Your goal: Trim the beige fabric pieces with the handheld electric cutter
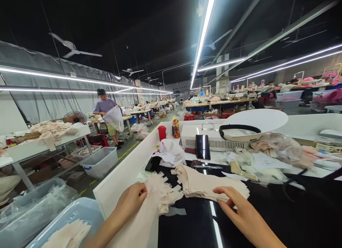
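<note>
On the left, my left hand (135,196) is closed in a pinch at the edge of a loose pile of beige fabric pieces (160,194), seemingly on one of them. Many small pale tabs stick out from that pile, and part of the fabric runs down below my wrist. To the right lies a neater stack of beige cut fabric pieces (203,182) on the black tabletop (192,223). Over its right end hovers my right hand (237,209), thumb and fingers apart, holding nothing. A small translucent strip (175,211) lies between the hands.
Behind the stacks are a pen (208,167), a phone (203,147) leaning on a white vented box (187,136), a plastic bag (171,152) and a drink bottle (175,127). A round white lamp (253,121) stands right. Bins (100,162) and a person (107,112) are left.
</note>
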Tool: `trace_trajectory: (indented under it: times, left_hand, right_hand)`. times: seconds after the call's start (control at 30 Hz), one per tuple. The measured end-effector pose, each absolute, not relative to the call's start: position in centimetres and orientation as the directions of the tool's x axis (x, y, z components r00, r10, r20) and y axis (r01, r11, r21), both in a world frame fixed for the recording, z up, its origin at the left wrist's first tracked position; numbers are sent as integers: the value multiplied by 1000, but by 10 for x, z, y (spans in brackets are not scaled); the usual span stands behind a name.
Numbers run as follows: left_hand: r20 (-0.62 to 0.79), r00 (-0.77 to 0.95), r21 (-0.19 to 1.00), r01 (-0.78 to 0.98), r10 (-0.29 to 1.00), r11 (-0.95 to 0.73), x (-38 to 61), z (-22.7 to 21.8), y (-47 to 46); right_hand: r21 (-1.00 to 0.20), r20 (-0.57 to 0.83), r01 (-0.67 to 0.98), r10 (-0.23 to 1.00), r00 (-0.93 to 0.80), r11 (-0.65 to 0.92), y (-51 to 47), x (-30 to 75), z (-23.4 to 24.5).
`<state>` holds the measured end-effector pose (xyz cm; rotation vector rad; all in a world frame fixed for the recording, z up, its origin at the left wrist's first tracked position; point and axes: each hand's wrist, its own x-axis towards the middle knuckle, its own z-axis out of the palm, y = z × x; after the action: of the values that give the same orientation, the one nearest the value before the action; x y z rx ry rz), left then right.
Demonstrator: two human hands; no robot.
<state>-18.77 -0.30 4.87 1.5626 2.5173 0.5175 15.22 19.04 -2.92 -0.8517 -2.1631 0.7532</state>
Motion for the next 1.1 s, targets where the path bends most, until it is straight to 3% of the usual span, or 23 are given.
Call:
trace_trajectory:
  times: [0.27,0.43,0.8,1.1]
  left_hand:
    - [94,-403,451,832,910,322,-193,45,-10]
    - [92,-373,513,812,923,277,-195,39,-11]
    - [50,-355,715,665,933,214,-220,26,-1]
    - [183,-444,865,497,877,72,-181,81,-23]
  right_hand:
    - [-693,407,308,707,-579,651,157,141,-22]
    - [-688,313,307,650,-692,658,152,139,-20]
    - [-662,254,341,627,-736,668,146,141,-25]
    - [-781,216,264,642,-736,566,119,136,-5]
